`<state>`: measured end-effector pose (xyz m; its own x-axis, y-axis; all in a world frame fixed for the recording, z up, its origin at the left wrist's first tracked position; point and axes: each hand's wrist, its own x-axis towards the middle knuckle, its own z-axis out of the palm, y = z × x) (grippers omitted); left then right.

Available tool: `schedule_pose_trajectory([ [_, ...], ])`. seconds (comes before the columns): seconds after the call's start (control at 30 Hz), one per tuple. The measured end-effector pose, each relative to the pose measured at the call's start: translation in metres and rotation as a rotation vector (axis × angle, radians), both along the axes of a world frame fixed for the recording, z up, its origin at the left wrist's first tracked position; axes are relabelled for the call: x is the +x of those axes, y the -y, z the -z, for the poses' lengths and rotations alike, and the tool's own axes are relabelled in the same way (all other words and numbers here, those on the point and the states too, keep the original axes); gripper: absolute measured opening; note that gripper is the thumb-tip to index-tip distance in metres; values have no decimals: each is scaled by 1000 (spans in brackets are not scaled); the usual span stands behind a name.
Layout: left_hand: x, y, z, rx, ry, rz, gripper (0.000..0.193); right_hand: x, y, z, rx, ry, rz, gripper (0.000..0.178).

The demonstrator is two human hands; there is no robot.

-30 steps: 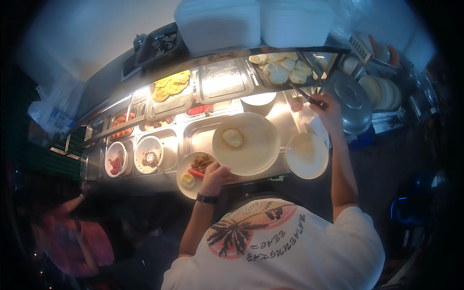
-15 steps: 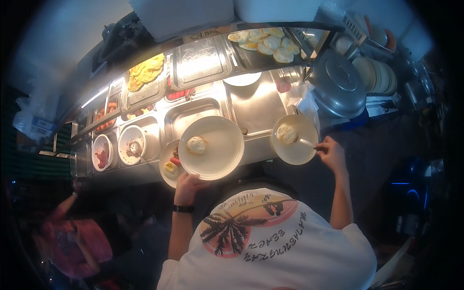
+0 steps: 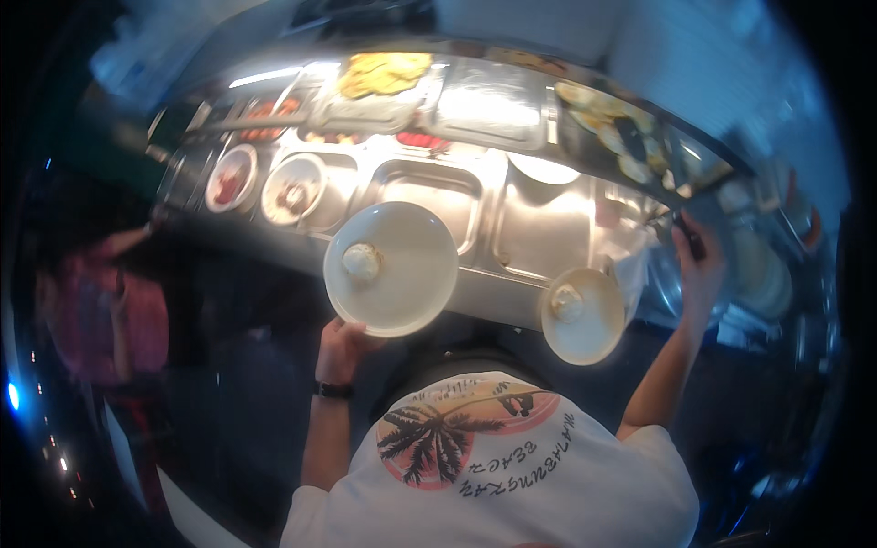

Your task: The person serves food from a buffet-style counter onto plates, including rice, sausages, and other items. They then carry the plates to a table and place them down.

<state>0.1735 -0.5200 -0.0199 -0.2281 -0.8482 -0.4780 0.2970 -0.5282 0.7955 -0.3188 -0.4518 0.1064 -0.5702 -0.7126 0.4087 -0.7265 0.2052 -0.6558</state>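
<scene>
My left hand (image 3: 345, 351) grips the near rim of a large off-white plate (image 3: 411, 279), with the fingers partly beneath it. A small white mound, like rice, (image 3: 362, 262) sits left of centre on it. My right hand (image 3: 700, 265) is closed around the dark handle of a spatula (image 3: 691, 237), reaching toward the fried eggs (image 3: 585, 99) on the upper right tray. A dark flat shape over the eggs looks like its blade; blur hides the details. A second plate (image 3: 596, 331) with a similar mound (image 3: 568, 303) is at the counter's front edge, untouched by either hand.
Steel food pans (image 3: 429, 187) line the counter, with two white bowls of food (image 3: 232, 178) at the left. Above are a tray of yellow omelette (image 3: 384, 75) and a bare metal tray (image 3: 489, 105). A person in pink (image 3: 114, 315) is at far left.
My right hand has let go of the utensil at the smaller plate and moved up and right to the dark handle. The plate with egg and red sausage no longer shows. The view has turned.
</scene>
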Motion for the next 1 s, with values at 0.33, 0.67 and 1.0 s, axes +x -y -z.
schedule_pose_trajectory([
  [0.33, 119, -5, 12, -66, -34, -450, 30, -3, 166, 74, -14, -222, 18, 29],
  [0.67, 333, 128, 73, -47, 24, -498, 27, 445, 280, 66, 27, 271, -714, 19],
  [1.0, 458, 270, 132, 175, -13, -221, 25, 777, 589, 277, 373, -205, -763, 26],
])
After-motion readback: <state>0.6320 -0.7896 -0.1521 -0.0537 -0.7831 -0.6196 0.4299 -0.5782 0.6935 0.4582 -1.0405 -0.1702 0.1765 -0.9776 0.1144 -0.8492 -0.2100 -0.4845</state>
